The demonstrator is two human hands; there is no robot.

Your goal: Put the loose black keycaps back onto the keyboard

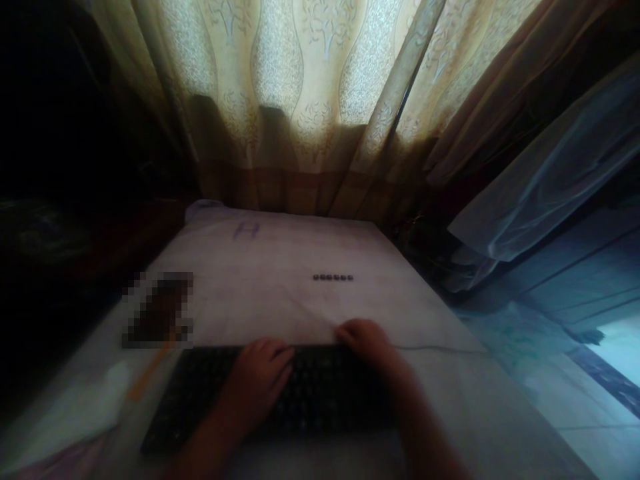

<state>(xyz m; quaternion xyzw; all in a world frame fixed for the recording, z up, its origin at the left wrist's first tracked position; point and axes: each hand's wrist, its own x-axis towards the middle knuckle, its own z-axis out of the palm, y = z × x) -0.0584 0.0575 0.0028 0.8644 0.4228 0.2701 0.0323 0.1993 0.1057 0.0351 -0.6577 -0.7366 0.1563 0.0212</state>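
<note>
A black keyboard lies across the near part of a cloth-covered table, dim and slightly blurred. My left hand rests over its left-middle part, fingers lying flat across the keys. At the keyboard's far edge, right of the middle, is my right hand with its fingers curled together; whatever may be between them is hidden. Beyond the hands, several small dark keycaps stand in a short straight row on the cloth.
Left of the keyboard lie a dark pixelated rectangular object and an orange strip-like tool. A thin cable runs rightward over the white cloth. Patterned curtains hang behind the table; fabric hangs at right.
</note>
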